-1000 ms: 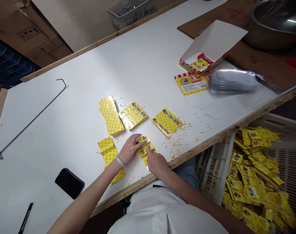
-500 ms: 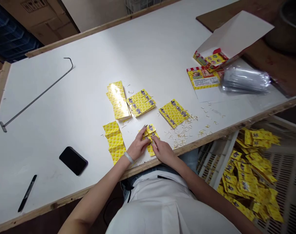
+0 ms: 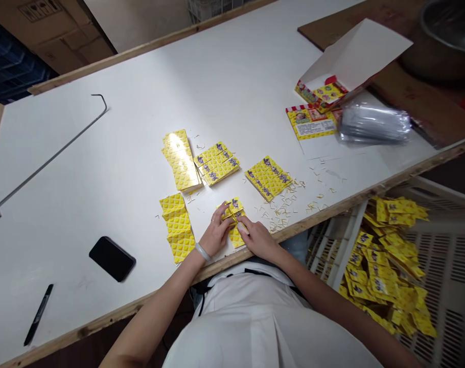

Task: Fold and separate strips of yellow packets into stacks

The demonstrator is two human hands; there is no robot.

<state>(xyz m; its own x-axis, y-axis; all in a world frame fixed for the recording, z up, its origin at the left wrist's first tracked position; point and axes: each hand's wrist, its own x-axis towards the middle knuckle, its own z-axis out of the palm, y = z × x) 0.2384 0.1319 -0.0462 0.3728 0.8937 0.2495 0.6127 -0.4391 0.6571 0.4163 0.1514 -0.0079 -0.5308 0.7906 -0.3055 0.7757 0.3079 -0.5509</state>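
Near the front edge of the table, both hands work close together on a yellow printed card sheet (image 3: 236, 205) with small purple figures. My left hand (image 3: 212, 239), wearing a pale bangle, has its fingers bent over the left side of the sheet. From the right, my right hand (image 3: 260, 241) grips the sheet's middle between thumb and fingers. Part of the sheet is hidden under the fingers. Left of my left hand lies a creased yellow patterned sheet (image 3: 178, 227). Beyond the hands are a tall yellow stack (image 3: 181, 161) and two figured card stacks, one central (image 3: 217, 162) and one right (image 3: 269, 178).
Thin paper scraps (image 3: 282, 209) litter the right front. A phone (image 3: 112, 258), marker pen (image 3: 38, 315) and hooked metal rod (image 3: 52, 156) lie left. An open display box (image 3: 320, 94) and clear plastic sleeves (image 3: 374, 125) stand right. Below the edge, a crate (image 3: 443, 255) holds yellow packets.
The whole view has shifted slightly, moving most things a little left. Both hands stay on the same card sheet, with only slight finger movement.
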